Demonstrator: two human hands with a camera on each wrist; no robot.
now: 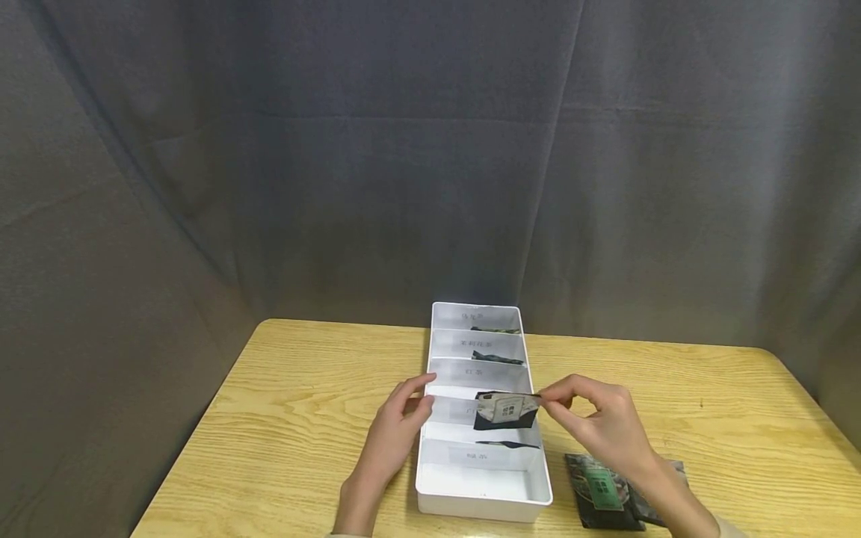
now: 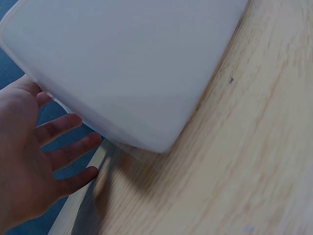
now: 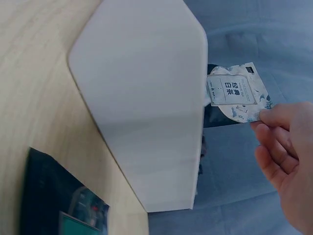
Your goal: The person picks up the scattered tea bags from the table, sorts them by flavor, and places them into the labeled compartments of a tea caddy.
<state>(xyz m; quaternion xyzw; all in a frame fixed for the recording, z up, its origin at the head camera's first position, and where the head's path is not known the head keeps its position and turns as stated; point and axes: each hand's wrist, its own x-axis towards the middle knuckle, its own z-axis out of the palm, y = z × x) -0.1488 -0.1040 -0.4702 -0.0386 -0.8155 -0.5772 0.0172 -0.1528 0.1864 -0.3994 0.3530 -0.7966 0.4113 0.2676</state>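
Note:
My right hand [image 1: 599,422] pinches a tea sachet [image 1: 506,411] by its edge between thumb and fingertips. The sachet is dark, with a pale printed panel [image 3: 232,90], and hangs over a middle compartment of a long white divided box [image 1: 484,509]. On the box's left side, my left hand [image 1: 397,426] has its fingertips at the rim; in the left wrist view its fingers [image 2: 73,154] are spread and only slightly bent. Thin dark sachets stand in the farthest compartment [image 1: 495,330], the one before it [image 1: 498,359] and a nearer one [image 1: 509,444].
Beside the box at the right, a dark sachet with a green label [image 1: 603,489] lies on the wooden table [image 1: 296,418]. Another sachet [image 1: 675,469] lies partly under my right forearm. A grey curtain [image 1: 403,164] hangs behind the table.

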